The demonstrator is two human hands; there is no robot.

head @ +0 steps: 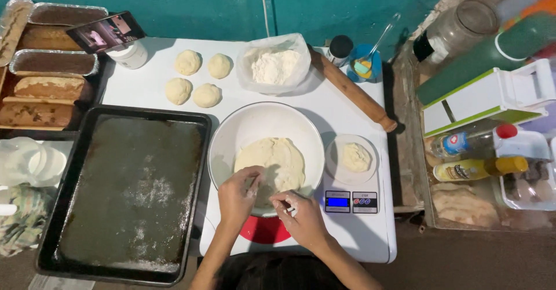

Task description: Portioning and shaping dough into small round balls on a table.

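The left hand [237, 192] fingers pinch the near edge of the dough [272, 161]; the right hand [301, 212] fingers are narrow, seemingly empty. A piece is being pulled off, I judge. The dough lies in the bowl [231, 130], its long axis running near to far, pointing nowhere. Beside sits the scale [353, 200].

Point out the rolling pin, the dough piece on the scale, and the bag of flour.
rolling pin [352, 87], head view, middle of the wooden barrel.
dough piece on the scale [355, 157], head view, centre of the lump.
bag of flour [273, 65], head view, on the flour inside the open bag.
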